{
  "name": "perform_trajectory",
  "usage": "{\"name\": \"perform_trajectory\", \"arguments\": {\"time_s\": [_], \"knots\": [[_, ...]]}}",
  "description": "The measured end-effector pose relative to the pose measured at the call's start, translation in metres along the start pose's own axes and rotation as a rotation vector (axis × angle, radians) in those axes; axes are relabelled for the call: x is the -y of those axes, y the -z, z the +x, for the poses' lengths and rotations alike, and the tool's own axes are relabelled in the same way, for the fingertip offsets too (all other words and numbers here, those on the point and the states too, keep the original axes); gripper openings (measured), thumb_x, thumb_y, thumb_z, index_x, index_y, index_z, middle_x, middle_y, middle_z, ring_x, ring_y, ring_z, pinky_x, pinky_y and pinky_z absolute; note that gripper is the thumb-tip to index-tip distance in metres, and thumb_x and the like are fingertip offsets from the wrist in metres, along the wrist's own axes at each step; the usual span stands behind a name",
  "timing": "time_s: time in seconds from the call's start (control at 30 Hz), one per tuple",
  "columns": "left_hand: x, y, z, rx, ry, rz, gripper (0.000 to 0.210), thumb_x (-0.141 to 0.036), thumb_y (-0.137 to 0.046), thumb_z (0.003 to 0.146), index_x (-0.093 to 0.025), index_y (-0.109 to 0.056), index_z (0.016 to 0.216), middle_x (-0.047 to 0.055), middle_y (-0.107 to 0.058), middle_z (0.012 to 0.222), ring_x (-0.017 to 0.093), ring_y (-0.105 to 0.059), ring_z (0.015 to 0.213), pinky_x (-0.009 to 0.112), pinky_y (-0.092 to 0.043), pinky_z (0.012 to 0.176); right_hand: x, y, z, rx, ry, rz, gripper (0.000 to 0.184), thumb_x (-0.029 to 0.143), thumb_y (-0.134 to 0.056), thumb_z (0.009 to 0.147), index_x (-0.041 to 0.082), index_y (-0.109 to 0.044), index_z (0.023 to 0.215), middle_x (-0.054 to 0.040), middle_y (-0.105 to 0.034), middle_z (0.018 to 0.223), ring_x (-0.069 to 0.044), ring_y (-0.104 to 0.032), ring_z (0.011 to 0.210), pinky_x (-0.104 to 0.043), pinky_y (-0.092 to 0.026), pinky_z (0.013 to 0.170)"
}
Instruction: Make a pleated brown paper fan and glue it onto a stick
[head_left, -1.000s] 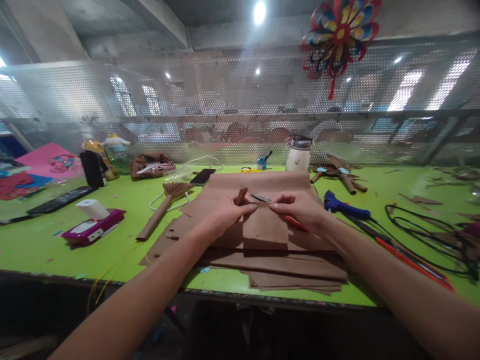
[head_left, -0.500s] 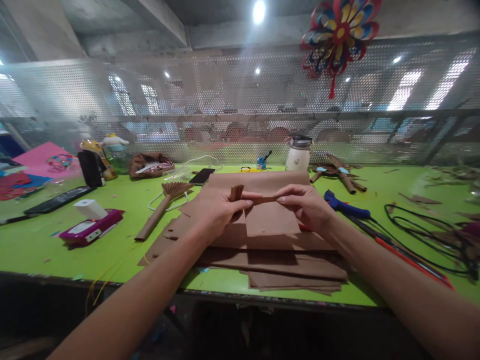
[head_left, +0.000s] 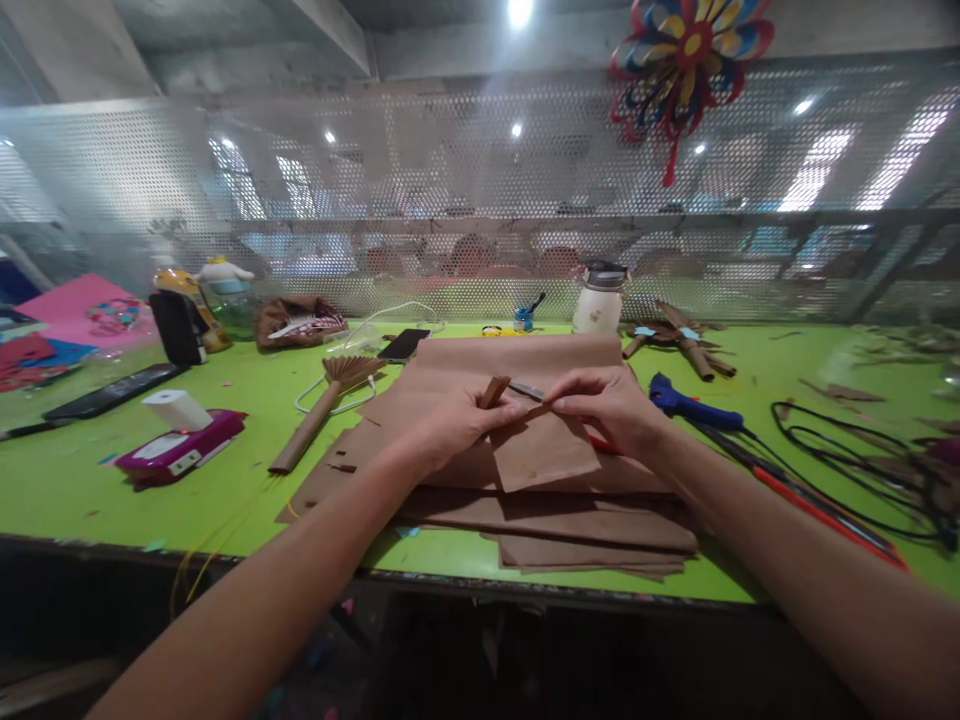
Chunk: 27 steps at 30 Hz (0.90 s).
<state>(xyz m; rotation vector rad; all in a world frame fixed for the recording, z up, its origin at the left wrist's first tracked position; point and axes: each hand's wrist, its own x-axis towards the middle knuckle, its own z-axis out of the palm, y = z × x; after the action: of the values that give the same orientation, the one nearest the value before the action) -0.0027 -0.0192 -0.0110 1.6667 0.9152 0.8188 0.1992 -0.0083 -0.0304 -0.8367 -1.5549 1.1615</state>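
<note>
A brown paper strip folded into narrow pleats (head_left: pixel 493 390) stands up from my left hand (head_left: pixel 471 418), closed around it, with a flat part of the paper (head_left: pixel 544 450) hanging below the fingers. My right hand (head_left: pixel 606 402) is closed on a pair of scissors (head_left: pixel 528 391). Their metal blades point left toward the pleats, and a bit of red handle shows under the palm. Both hands are above a stack of brown paper sheets (head_left: pixel 450 505). Left of it lies a pleated paper fan with a rolled stem (head_left: pixel 309 428).
A blue glue gun (head_left: pixel 694 404) and black cable (head_left: pixel 847 480) lie to the right. On the left is a purple power strip (head_left: pixel 182 447) with a white plug. A phone (head_left: pixel 405 345), a jar (head_left: pixel 598 300) and rolled paper pieces (head_left: pixel 694 352) stand or lie farther back.
The scissor blades have come into view between my hands. My right fingers no longer pinch the paper's edge. The paper's flat part has tilted and the pleats are pressed closer together.
</note>
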Motion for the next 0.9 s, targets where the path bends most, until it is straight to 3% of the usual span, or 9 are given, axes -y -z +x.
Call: {"name": "perform_trajectory", "arguments": {"time_s": [0.2,0.6,0.7,0.8,0.9], "knots": [[-0.004,-0.001,0.001,0.013,-0.044,0.129,0.02,-0.03,-0.061,0.069,-0.013,-0.059,0.058,-0.003,-0.047,0.052,0.008,-0.038,0.053,0.023,-0.029,0.055,0.0,0.002,0.001,0.029,0.019,-0.076,0.013,0.024,-0.07,0.06,0.017,-0.07,0.07,-0.001,-0.061,0.061,-0.011,-0.049,0.058,-0.025,-0.038,0.056],[0.004,0.001,0.003,-0.045,0.042,0.151,0.021,-0.035,-0.064,0.065,-0.014,-0.061,0.066,-0.001,-0.05,0.055,0.009,-0.042,0.053,0.023,-0.032,0.053,-0.005,0.007,0.004,0.102,-0.038,-0.057,0.012,0.023,-0.068,0.062,0.016,-0.068,0.072,-0.0007,-0.062,0.066,-0.01,-0.052,0.062,-0.026,-0.039,0.062],[0.007,0.001,0.003,-0.054,0.059,0.119,0.023,-0.036,-0.065,0.065,-0.013,-0.06,0.069,-0.001,-0.052,0.058,0.009,-0.045,0.054,0.023,-0.034,0.054,-0.007,0.009,0.005,0.109,-0.057,-0.025,0.018,0.023,-0.066,0.064,0.016,-0.068,0.08,-0.0014,-0.062,0.071,-0.011,-0.053,0.065,-0.027,-0.04,0.065],[0.01,0.002,0.004,-0.058,0.047,0.097,0.024,-0.037,-0.063,0.066,-0.013,-0.059,0.07,-0.001,-0.051,0.056,0.009,-0.044,0.052,0.023,-0.034,0.052,-0.001,0.008,0.003,0.161,-0.042,0.054,0.031,0.021,-0.065,0.064,0.017,-0.064,0.095,-0.0049,-0.063,0.087,-0.015,-0.057,0.079,-0.028,-0.041,0.071],[0.012,0.002,0.006,-0.021,0.02,0.11,0.024,-0.037,-0.062,0.067,-0.013,-0.059,0.067,-0.001,-0.051,0.055,0.008,-0.043,0.051,0.022,-0.034,0.052,0.006,0.0,0.0,0.222,-0.024,0.007,0.036,0.023,-0.064,0.065,0.018,-0.062,0.1,-0.0065,-0.063,0.094,-0.017,-0.057,0.088,-0.029,-0.042,0.075]]}}
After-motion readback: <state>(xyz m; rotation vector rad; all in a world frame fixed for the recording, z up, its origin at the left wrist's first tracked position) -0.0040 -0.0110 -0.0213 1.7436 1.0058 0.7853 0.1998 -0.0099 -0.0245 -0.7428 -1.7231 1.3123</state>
